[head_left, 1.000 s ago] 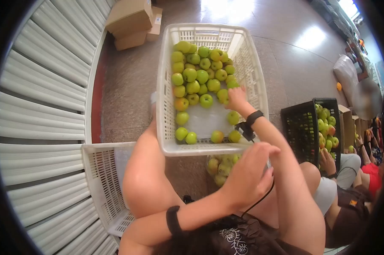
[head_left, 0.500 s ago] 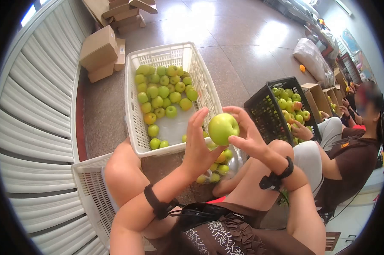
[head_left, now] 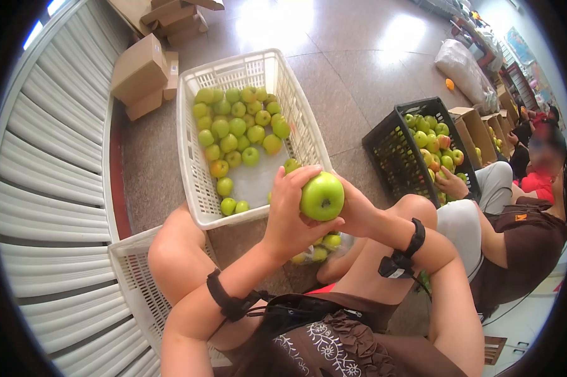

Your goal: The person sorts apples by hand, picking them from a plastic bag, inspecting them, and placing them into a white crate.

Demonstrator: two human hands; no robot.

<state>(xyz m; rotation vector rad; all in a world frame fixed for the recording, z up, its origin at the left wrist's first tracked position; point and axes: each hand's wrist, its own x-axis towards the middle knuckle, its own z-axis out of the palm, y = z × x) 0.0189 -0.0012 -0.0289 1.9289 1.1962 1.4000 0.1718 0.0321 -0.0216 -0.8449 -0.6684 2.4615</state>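
A green apple [head_left: 323, 196] is held up at the middle of the view, its dimpled end turned toward me. My left hand [head_left: 289, 210] curls round its left side, the thumb under it. My right hand [head_left: 355, 207] touches it from behind on the right, its fingertips partly hidden. Beyond both hands, a white plastic crate [head_left: 188, 157] holds several green apples [head_left: 237, 127], mostly at its far and left parts. Below my hands, a clear plastic bag with more apples [head_left: 331, 241] is partly covered by my wrists.
A black crate [head_left: 384, 151] of green and reddish apples stands on the right, a co-worker's hand [head_left: 452, 183] in it. Cardboard boxes [head_left: 140, 75] are at the upper left. Another white crate [head_left: 146, 270] lies beside my left leg. A white sack [head_left: 462, 72] sits at the upper right.
The apple has turned so its dimpled end faces me. My left hand has closed round it, and my right hand has shifted behind it. The view has moved slightly.
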